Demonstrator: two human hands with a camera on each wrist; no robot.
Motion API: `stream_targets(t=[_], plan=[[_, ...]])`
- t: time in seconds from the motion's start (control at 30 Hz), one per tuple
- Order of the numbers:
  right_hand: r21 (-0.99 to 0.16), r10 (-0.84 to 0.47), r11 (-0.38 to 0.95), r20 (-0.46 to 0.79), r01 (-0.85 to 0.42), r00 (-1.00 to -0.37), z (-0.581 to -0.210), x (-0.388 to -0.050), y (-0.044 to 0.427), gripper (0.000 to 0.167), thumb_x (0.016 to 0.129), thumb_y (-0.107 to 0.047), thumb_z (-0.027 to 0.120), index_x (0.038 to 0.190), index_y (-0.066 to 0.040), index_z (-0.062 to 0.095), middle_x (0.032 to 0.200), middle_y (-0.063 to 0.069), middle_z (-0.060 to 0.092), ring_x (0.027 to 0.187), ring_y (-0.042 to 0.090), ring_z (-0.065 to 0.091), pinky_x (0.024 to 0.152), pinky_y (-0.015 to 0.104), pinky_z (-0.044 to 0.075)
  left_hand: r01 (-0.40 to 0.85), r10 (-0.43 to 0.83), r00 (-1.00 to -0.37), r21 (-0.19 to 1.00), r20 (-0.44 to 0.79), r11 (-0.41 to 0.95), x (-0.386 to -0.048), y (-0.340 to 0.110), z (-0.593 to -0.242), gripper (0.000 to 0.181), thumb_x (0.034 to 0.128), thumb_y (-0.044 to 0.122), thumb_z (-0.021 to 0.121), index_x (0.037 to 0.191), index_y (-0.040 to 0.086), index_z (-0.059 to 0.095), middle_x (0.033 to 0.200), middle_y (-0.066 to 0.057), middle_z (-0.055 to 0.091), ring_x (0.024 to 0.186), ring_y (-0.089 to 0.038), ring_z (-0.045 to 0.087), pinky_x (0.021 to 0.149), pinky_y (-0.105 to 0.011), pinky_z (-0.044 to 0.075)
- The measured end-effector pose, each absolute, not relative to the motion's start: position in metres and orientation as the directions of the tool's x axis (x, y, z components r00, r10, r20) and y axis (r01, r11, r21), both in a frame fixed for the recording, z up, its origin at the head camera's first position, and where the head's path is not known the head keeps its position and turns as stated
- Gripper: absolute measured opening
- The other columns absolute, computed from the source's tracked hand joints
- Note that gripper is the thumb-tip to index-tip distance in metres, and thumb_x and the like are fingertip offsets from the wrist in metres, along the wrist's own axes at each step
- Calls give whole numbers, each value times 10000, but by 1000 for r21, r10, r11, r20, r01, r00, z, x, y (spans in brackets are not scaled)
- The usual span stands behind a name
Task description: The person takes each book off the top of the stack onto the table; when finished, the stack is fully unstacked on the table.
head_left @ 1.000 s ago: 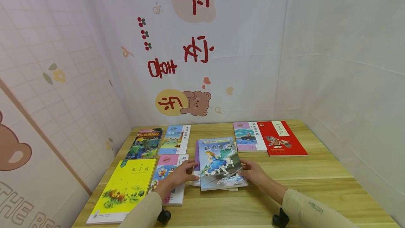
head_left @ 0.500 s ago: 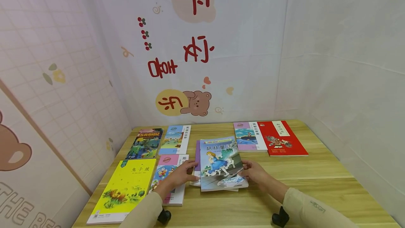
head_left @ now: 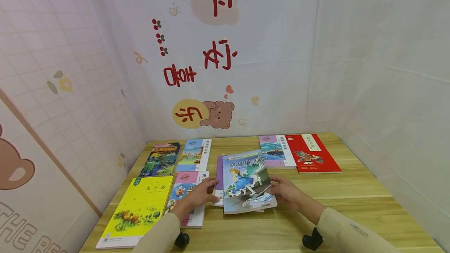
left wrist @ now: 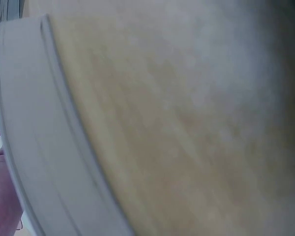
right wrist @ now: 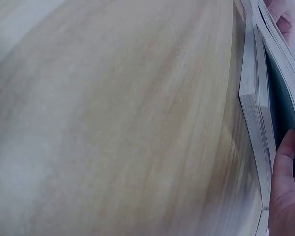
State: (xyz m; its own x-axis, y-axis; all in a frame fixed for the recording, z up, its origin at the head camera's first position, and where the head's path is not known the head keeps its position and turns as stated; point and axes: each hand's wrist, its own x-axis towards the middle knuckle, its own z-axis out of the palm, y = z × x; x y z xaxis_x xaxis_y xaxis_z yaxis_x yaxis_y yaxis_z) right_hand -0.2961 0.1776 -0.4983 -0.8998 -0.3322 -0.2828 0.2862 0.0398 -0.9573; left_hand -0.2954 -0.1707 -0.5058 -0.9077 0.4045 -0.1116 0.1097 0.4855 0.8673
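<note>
A blue-grey storybook [head_left: 246,182] with a girl in a blue dress on its cover tops a small stack of books near the table's middle. My right hand [head_left: 289,194] grips its lower right edge. In the right wrist view, fingers [right wrist: 284,164] reach under this book, and a dark gap separates it from the books below [right wrist: 255,113]. Beneath it, a purple and white book [head_left: 219,190] shows at the left. My left hand [head_left: 199,195] touches that book's left edge with thumb and fingertips. The left wrist view mostly shows sleeve [left wrist: 54,128] and blurred wood.
Left of the stack lie a yellow book [head_left: 140,210], a pink-topped book [head_left: 184,194], a dark green book [head_left: 161,159] and a light blue book [head_left: 193,155]. A purple-topped book [head_left: 275,153] and a red book [head_left: 313,155] lie at the back right of the wooden table [head_left: 355,202].
My right hand has shifted slightly right and toward me with the top storybook, whose near right corner moved along and tilted a little. The left hand has stayed in place.
</note>
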Motion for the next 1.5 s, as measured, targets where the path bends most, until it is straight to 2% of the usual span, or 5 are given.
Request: stream_targets(t=[0.23, 0.57, 0.87, 1.17, 1.5], plan=[[-950, -270, 61, -310, 305, -911, -497, -292, 176, 651, 898, 43, 576, 1505, 33, 344, 1480, 280, 413, 1047, 282, 629, 890, 455, 539, 122, 415, -904, 870, -100, 477, -294, -170, -505, 730, 875, 70, 754, 1489, -57, 380, 1551, -244, 280, 1366, -450, 376, 1074, -541, 366], [-950, -211, 22, -310, 313, -927, -494, -285, 178, 672, 877, 62, 585, 1505, 22, 352, 1468, 290, 423, 1000, 284, 644, 849, 461, 557, 119, 411, -905, 865, -107, 488, -295, -168, -501, 729, 882, 72, 749, 1491, -64, 371, 1548, -246, 278, 1368, -454, 368, 1080, -546, 355], [-953, -272, -5, -289, 302, -918, -497, -283, 189, 715, 900, 35, 587, 1538, 36, 263, 1491, 301, 380, 1020, 287, 660, 859, 472, 556, 161, 383, -922, 833, -65, 529, -295, -170, -503, 700, 863, 88, 771, 1467, -32, 440, 1535, -233, 307, 1338, -456, 399, 1060, -571, 371], [-958, -307, -20, -267, 286, -914, -496, -279, 198, 719, 916, 3, 588, 1546, 31, 242, 1484, 302, 390, 1024, 284, 660, 883, 459, 548, 150, 316, -945, 747, -84, 648, -297, -180, -504, 761, 820, 265, 832, 1479, 105, 485, 1560, -211, 286, 1427, -475, 216, 1065, -677, 268], [-959, -286, -28, -262, 281, -922, -491, -275, 205, 725, 913, 6, 589, 1545, 39, 235, 1479, 303, 397, 1017, 271, 662, 888, 450, 547, 198, 359, -927, 665, -113, 720, -299, -180, -503, 782, 827, 351, 815, 1492, 124, 471, 1565, -194, 286, 1440, -459, 181, 1076, -695, 211]])
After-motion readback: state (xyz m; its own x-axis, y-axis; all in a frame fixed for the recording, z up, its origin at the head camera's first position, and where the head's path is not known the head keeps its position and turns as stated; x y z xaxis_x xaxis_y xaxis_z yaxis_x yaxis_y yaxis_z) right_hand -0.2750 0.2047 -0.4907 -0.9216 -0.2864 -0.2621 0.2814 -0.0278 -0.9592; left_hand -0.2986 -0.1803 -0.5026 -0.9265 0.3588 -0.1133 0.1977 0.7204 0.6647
